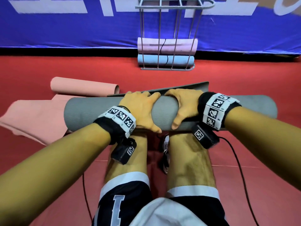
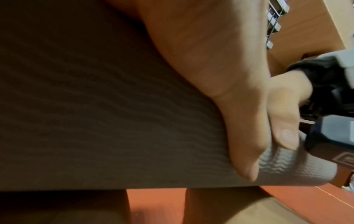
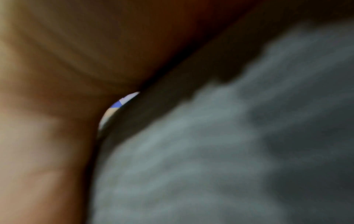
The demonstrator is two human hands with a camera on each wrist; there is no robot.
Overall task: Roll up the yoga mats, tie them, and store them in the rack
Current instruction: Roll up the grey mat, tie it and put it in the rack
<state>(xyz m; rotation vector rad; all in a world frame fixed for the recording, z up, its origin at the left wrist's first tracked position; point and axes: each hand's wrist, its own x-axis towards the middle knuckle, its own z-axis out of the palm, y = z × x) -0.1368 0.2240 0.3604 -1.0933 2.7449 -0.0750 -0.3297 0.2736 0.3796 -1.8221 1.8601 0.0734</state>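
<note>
A grey yoga mat point(image 1: 88, 110), rolled almost to its end, lies crosswise on the red floor in front of my legs. Its last flat strip point(image 1: 187, 87) sticks out behind the roll. My left hand point(image 1: 140, 108) grips the roll left of centre, fingers over the top and thumb on the near side. My right hand point(image 1: 180, 105) grips it just right of centre the same way. In the left wrist view my left hand point(image 2: 220, 84) wraps the ribbed grey mat point(image 2: 95, 121). The right wrist view is blurred: palm point(image 3: 47, 106) against the grey mat point(image 3: 229, 151).
A metal rack point(image 1: 167, 36) stands against the blue banner wall and holds a tied pink roll point(image 1: 182, 44) above a tied blue roll point(image 1: 179, 60). A half-rolled pink mat point(image 1: 83, 85) lies at the left, spread on the floor. Black cables point(image 1: 241, 168) trail beside my legs.
</note>
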